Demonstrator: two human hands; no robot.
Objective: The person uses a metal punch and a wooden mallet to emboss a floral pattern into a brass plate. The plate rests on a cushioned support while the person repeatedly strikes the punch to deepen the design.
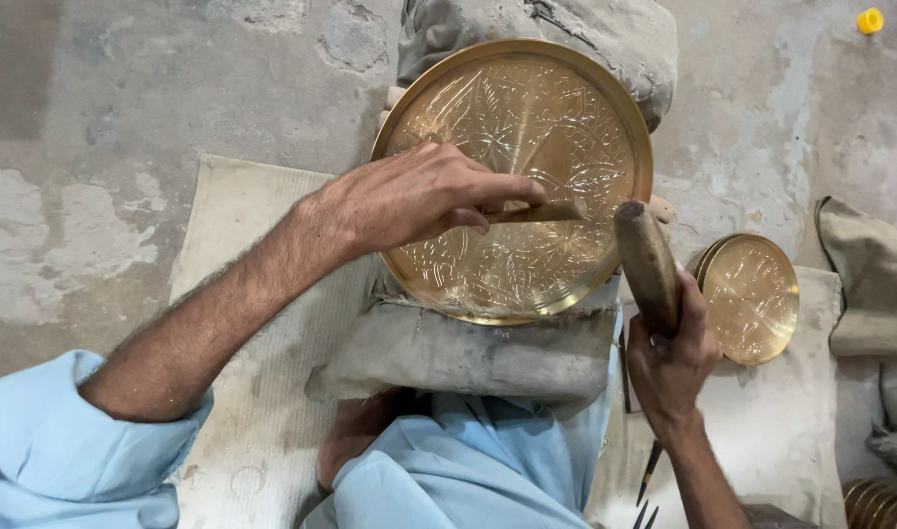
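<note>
Where the pale blue sleeves enter at the bottom edge, the right hand (672,358) is wrapped tight round a wooden mallet (648,264), head raised just right of the brass tray (515,181). Left hand (409,196) lies over the tray's engraved face, fingers pinched on a chisel (546,212) laid flat against the metal. Tray rests tilted on a grey cushion (468,353); a smaller brass plate (752,297) leans to the right, and a yellow cap (870,21) sits on the far concrete floor (125,98).
</note>
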